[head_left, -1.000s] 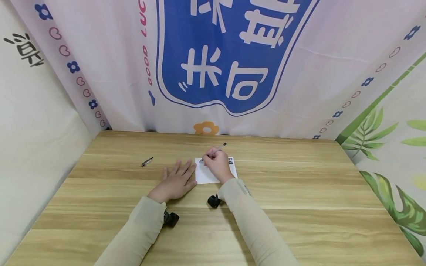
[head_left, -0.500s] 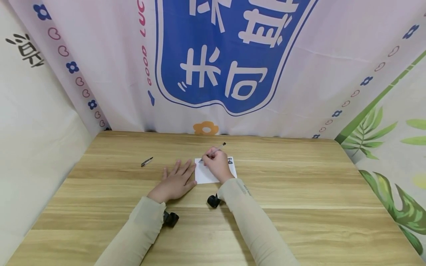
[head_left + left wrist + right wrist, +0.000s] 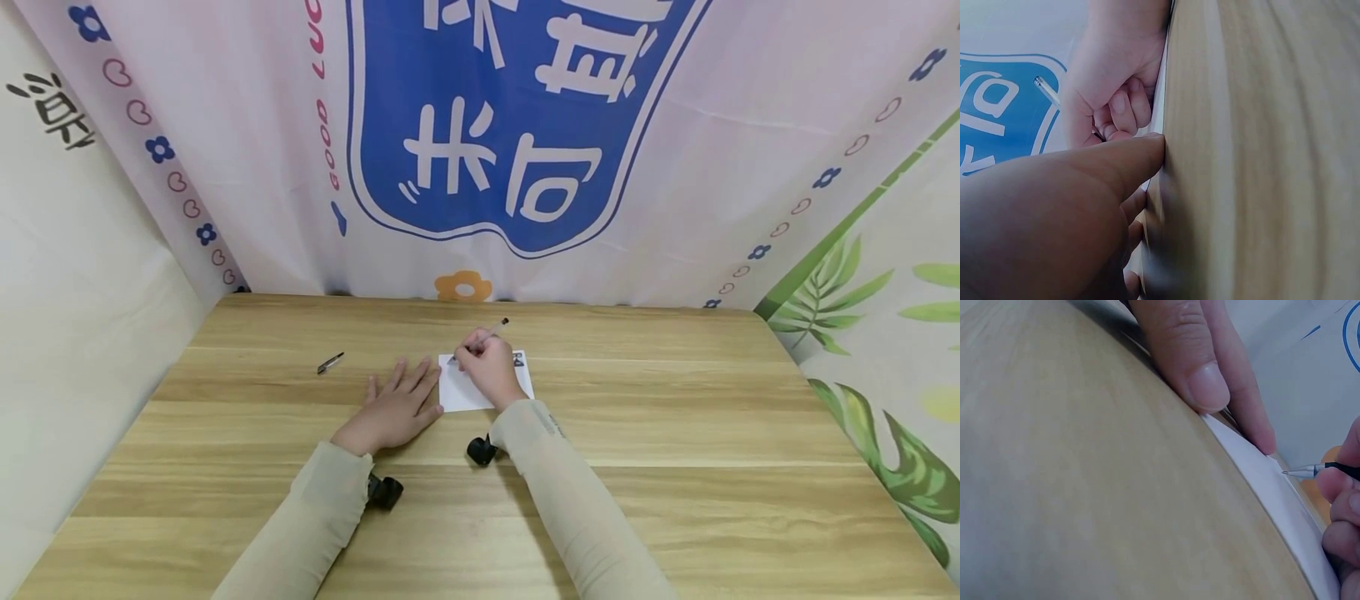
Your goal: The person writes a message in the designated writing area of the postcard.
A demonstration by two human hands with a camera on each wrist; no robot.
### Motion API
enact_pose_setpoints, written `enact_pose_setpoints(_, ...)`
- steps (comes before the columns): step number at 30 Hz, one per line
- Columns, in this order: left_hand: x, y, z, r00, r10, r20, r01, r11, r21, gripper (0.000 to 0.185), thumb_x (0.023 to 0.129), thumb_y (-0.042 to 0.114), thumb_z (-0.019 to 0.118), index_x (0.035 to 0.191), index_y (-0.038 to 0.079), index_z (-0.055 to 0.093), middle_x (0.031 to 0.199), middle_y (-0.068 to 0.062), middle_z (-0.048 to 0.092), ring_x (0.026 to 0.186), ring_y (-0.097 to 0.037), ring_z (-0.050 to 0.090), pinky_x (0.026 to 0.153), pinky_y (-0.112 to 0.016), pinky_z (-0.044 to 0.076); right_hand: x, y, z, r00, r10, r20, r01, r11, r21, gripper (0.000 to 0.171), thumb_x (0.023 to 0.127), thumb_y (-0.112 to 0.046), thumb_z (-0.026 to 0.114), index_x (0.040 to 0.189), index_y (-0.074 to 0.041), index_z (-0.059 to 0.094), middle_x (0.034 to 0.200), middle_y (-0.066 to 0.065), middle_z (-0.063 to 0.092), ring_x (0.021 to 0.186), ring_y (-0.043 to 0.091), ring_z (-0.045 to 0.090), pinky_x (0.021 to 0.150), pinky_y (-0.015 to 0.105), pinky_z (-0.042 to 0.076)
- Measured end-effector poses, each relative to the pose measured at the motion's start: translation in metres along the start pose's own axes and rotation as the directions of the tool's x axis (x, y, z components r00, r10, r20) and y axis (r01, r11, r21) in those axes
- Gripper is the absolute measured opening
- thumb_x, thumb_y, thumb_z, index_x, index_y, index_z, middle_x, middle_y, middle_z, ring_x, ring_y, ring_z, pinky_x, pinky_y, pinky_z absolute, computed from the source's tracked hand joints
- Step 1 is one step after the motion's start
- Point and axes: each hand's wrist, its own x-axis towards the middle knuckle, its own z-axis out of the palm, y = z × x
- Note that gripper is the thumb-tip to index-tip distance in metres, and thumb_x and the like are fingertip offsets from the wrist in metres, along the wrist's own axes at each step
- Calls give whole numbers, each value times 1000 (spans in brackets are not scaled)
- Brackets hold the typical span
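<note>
- Fingers, right hand [image 3: 489, 367]: curled, pinching a pen [image 3: 491, 332] in a writing grip.
- Fingers, left hand [image 3: 393, 417]: extended and spread, palm side down on the table [image 3: 675, 400]; the thumb tip touches the near left corner of the paper [image 3: 461, 395], and the index fingertip is at its left edge.
- Pen: tilted, dark rear end raised toward the far right; the silver tip is at the far left part of the paper. Whether tip and paper touch cannot be told.
- Paper: white, flat on the table, partly covered by the right hand; a dark printed mark [image 3: 518, 359] sits in its far right corner.
- Second pen [image 3: 331, 363]: lies on the table to the left of the paper, apart from both hands.
- Printed cloth [image 3: 277, 167]: hangs behind the far table edge.
</note>
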Motion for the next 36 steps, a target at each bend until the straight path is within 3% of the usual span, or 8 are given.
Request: enact_pose_setpoints(36, 0, -2, 1, 1000, -1, -21, 0, 1000, -14, 66, 108, 43, 44, 163, 13, 21, 170, -10, 10, 153, -44, -5, 110, -78, -7, 0, 1, 1, 999, -34, -12, 34, 999, -25, 7, 91, -3, 64, 85, -4, 66, 68, 3, 65, 61, 11, 61, 53, 20, 47)
